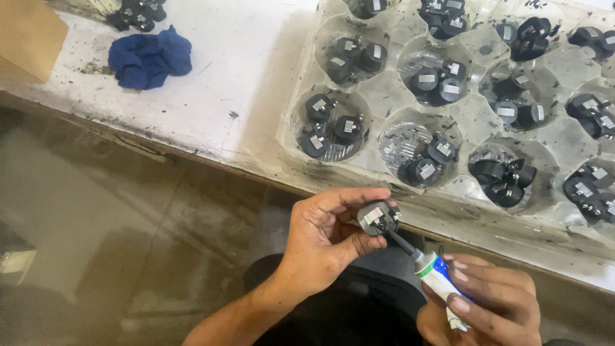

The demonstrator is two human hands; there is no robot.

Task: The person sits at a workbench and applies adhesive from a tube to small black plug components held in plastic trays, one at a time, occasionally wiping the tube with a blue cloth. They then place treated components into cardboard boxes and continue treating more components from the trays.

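Right hand (pixel 487 301) at the lower edge of the view, fingers wrapped around a small white and blue tube (pixel 442 282) with a green collar; its thin black nozzle (pixel 402 243) points up-left and meets a small round black part (pixel 378 218). Left hand (pixel 323 237) pinches that part between thumb and fingertips, just below the table edge; the part carries a pale square patch and short metal pins, though detail is probably too small to say more. Beyond the hands, a clear moulded tray (pixel 391 102) sits on the stained white table (pixel 218 83), its round pockets each holding two or three like black parts. Farther left lie a crumpled blue cloth (pixel 150 56) and a brown cardboard box (pixel 29 35)
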